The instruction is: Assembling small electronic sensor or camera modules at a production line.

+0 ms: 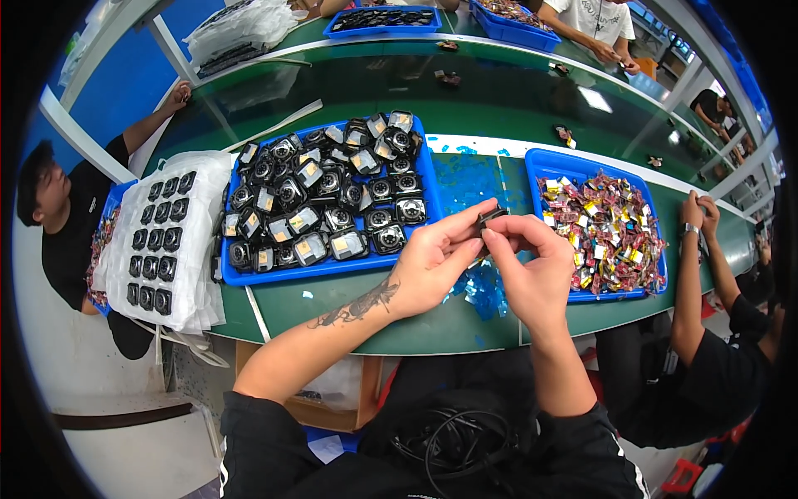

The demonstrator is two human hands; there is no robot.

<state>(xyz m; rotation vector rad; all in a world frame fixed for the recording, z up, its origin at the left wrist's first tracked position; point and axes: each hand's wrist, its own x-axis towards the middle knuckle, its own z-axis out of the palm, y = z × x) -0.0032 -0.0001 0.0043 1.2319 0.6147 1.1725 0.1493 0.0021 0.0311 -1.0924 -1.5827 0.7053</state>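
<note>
Coiled black cable (470,432) up close, one small dark part (492,214) pinched mid-frame

I can't count the cable's loops at bottom centre; they tangle against dark clothing. Right of centre, the left hand (428,262) and right hand (536,266) share that single part; both sets of fingers are narrowed on it and cover much of it, so I can't make out its underside.

Beneath them, blue film scraps (482,291) lie on the green surface (399,334), partly hidden by the right hand. Left of centre, one blue tray (316,270) carries black modules overlapping too much for a sure total. At right, a second blue tray (553,162) holds jumbled red, yellow and white pieces, also beyond my counting.

On the left I count fifteen black units (155,239) in one white moulded tray (199,262), three across, five down. Two farther blue trays (382,32) show up top, the right one cut off by the fisheye rim. One cardboard box (366,391), below centre, is partly blocked by the left forearm.
</note>
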